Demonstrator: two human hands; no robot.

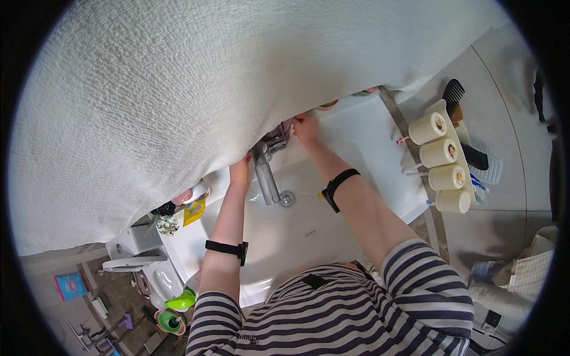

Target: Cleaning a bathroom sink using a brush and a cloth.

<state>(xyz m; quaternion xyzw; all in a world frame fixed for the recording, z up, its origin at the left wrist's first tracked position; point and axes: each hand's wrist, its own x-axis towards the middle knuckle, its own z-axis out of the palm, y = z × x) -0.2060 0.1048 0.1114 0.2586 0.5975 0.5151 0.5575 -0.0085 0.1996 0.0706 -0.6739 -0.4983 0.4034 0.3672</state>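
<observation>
Over the white washbasin [285,242] both my arms reach toward the chrome faucet [268,180]. My left hand [239,172] is just left of the faucet's base; its fingers are mostly hidden by white textured fabric [169,89]. Behind and right of the faucet, my right hand [306,127] has its fingers curled on a pinkish piece of cloth [287,126], only partly visible. The fabric covers the upper view and hides much of the basin's back ledge. A round metal drain [287,199] lies below the spout.
On the right wall, a holder carries several cream cups [434,153], toothbrushes, a black comb [453,95] and a hairbrush [487,164]. A yellow packet [194,212] rests on the left ledge. Lower left are a toilet [162,280] and a green spray-bottle head [181,300].
</observation>
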